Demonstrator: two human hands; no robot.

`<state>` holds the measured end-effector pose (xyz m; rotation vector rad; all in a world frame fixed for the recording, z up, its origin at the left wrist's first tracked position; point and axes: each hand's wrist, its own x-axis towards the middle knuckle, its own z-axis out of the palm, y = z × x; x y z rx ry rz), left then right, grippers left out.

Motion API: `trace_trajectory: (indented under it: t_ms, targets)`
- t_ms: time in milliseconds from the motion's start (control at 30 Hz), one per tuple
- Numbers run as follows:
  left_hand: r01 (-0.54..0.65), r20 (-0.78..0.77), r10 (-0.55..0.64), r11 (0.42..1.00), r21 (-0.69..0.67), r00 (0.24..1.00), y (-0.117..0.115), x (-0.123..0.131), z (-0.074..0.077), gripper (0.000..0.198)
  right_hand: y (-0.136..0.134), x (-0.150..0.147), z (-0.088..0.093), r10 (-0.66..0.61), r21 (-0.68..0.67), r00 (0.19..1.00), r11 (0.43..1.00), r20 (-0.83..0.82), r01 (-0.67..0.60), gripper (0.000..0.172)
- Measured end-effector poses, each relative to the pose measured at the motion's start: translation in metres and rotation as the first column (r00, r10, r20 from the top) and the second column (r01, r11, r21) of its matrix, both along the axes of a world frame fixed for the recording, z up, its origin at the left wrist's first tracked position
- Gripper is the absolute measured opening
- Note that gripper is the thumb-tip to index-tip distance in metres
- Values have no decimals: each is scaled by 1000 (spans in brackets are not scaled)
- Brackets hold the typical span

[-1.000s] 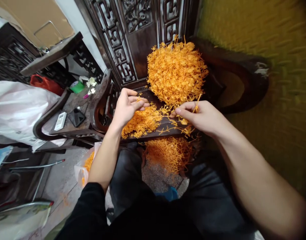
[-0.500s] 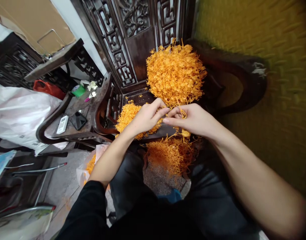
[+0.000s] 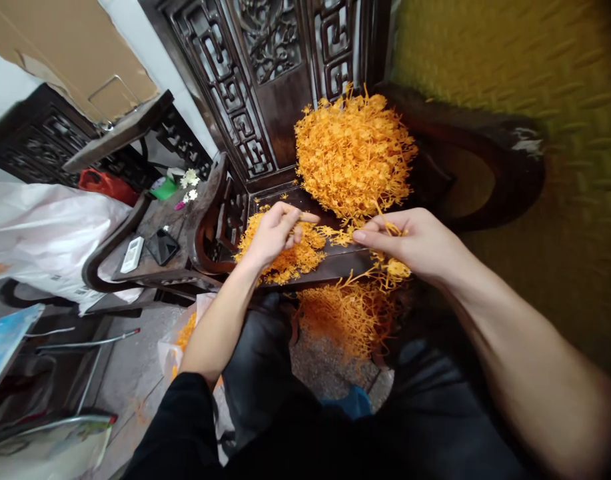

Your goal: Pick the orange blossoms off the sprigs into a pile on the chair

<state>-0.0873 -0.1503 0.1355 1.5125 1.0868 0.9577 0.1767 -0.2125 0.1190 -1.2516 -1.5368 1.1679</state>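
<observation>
A tall heap of orange plastic flower sprigs (image 3: pixel 352 157) rests on the seat of a dark carved wooden chair (image 3: pixel 315 263). My right hand (image 3: pixel 415 243) is closed on an orange sprig (image 3: pixel 392 267) that dangles below the fingers at the seat's front edge. My left hand (image 3: pixel 272 233) hovers over a smaller, flatter pile of orange pieces (image 3: pixel 290 250) on the left of the seat, fingers pinched on a small orange piece. The two hands are a short gap apart. More orange sprigs (image 3: pixel 345 313) lie on the floor under the seat edge, between my knees.
A side table (image 3: pixel 155 263) to the left holds a remote control (image 3: pixel 132 253), a dark phone (image 3: pixel 161 247) and small white flowers (image 3: pixel 189 180). A large white plastic bag (image 3: pixel 45 233) lies further left. A plastic bag with orange bits (image 3: pixel 180 337) sits on the floor. A yellow patterned wall (image 3: pixel 535 133) stands right.
The hands met in front of the big heap half a second ago. They have since drawn apart, the left one moving back over the small pile, the right keeping its sprig.
</observation>
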Motion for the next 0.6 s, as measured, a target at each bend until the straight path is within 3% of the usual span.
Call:
trace_trajectory:
  t_ms: [67, 167, 267, 367, 433, 533, 600]
  targets:
    - [116, 53, -113, 991, -64, 992, -14, 12, -2, 42, 0, -1, 1, -27, -33, 999, 999, 29, 28, 46]
    - [120, 30, -118, 988, -101, 993, -25, 25, 2, 41, -1, -5, 4, -44, -25, 997, 999, 67, 45, 50]
    - [120, -172, -127, 991, -52, 977, -30, 33, 7, 59, -2, -13, 7, -45, -4, 992, 999, 116, 46, 50]
    - [250, -381, -189, 961, 118, 905, -36, 37, 10, 62, -1, -18, 8, -18, 24, 992, 1000, 123, 15, 51]
    - [341, -454, -249, 931, 133, 856, -40, 35, 13, 59, 0, -15, 8, -16, 17, 995, 1000, 96, 15, 50]
    - [440, -433, -401, 898, -12, 807, -42, 24, 22, 60, 2, 0, 7, -232, -3, 972, 973, -23, 232, 42]
    - [430, -376, -417, 901, -52, 828, -40, 16, 26, 60, 3, 10, 6, -372, -10, 923, 928, -97, 373, 38]
